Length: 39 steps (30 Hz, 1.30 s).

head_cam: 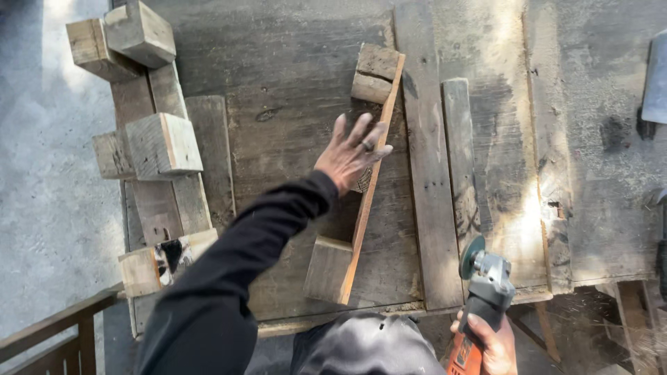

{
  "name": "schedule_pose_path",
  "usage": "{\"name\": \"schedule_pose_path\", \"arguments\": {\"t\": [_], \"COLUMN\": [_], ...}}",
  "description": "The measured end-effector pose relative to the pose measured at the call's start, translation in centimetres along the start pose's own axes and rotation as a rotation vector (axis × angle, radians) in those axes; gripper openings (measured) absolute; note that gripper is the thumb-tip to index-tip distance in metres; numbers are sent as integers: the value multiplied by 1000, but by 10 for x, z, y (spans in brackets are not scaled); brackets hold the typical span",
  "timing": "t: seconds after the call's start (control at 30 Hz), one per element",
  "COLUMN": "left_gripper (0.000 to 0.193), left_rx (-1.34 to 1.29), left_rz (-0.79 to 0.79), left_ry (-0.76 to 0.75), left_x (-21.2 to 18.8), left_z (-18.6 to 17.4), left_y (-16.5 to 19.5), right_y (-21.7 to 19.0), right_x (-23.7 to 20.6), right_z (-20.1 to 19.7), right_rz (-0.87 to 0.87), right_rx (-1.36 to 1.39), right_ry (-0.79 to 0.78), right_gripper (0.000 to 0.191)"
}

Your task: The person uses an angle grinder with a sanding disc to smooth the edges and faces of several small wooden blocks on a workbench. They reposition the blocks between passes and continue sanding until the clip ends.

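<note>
My left hand [349,153] reaches out in a black sleeve, fingers spread, resting on the upper edge of a narrow wooden plank [371,187] that stands on its side on two wooden blocks [326,267], [375,73]. A ring is on one finger. My right hand [488,344] grips the orange-and-grey body of an angle grinder [485,278], held low at the front edge, its disc pointing up toward a loose slat [460,160]. The grinder is apart from the plank.
All this lies on a weathered wooden worktop [292,62]. At the left, a pallet piece with several square blocks [161,144] lies upturned. Concrete floor [48,208] is on the left, a wooden railing [62,333] at lower left, and a metal object [654,76] at the right edge.
</note>
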<state>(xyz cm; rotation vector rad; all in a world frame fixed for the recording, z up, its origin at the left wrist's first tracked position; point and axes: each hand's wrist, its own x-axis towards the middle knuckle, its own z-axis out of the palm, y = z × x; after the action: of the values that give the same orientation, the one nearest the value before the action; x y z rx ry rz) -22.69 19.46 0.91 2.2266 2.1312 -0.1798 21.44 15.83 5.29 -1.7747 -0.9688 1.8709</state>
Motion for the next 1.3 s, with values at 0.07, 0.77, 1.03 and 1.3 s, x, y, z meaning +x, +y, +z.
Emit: {"name": "schedule_pose_path", "arguments": {"t": [0.07,0.77,1.03,1.3], "left_gripper": [84,27,15,12], "left_rx": [115,431,-266,-364], "left_rz": [178,-129,-1041,-1347], "left_ry": [10,-142,361,449], "left_x": [35,-43,-127,-190], "left_z": [-12,-140,-64,11], "left_y": [-12,-89,40,83], "right_y": [6,-45,-69,-91], "right_x": [-5,25,55,74], "right_z": [-3,-79,-81,-58], "right_rz": [-73,-94,-171,-173], "right_rx": [46,99,34,-333], "right_ry": [4,-86,-123,-396], "right_gripper": [49,40,47,59]}}
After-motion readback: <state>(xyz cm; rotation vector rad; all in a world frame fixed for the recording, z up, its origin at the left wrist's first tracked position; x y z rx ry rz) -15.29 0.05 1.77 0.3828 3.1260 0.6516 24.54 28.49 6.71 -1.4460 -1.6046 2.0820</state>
